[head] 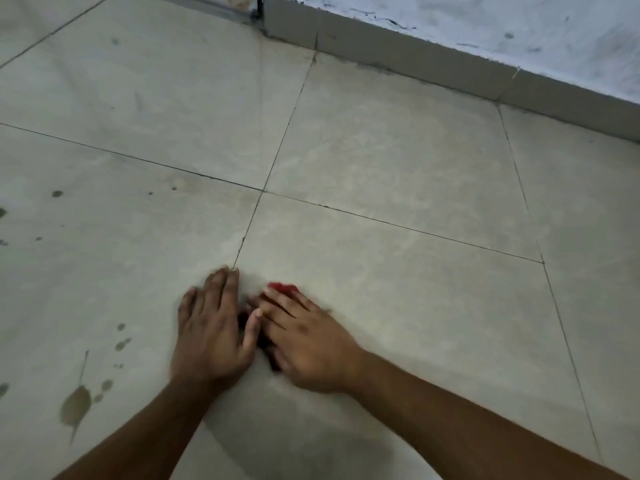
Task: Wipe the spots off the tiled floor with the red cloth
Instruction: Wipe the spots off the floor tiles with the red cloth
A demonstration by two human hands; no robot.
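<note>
Down on the tiled floor (pixel 381 150), both hands lie flat, side by side, close to the near edge of the view and a little left of centre. The left hand (pixel 211 327) rests palm-down with its fingers straight and held together, the fingertips reaching a grout line (pixel 247 230) that runs away toward the far wall. The right hand (pixel 304 341) presses palm-down just beside it, fingers straight and slightly spread, angled toward the left hand so that the two thumbs almost meet. Under the right hand lies the red cloth (pixel 282 287); only a small red edge shows past the fingertips, and a darker strip of it appears in the gap between the two hands. Whether the left hand also touches the cloth cannot be told. Both hands are somewhat blurred.

On the tile to the left of the hands, dark greenish spots (pixel 76 405) mark the floor: a large elongated blot with a thin tail near the near-left corner, smaller drops (pixel 123 342) just beyond it, and a few scattered specks (pixel 57 194) farther off toward the left edge. The tile under and to the right of the hands shows faint pale smears.

Along the far right side runs a grey skirting strip (pixel 415 64), with a scuffed, bluish-white wall (pixel 502 26) above it.
</note>
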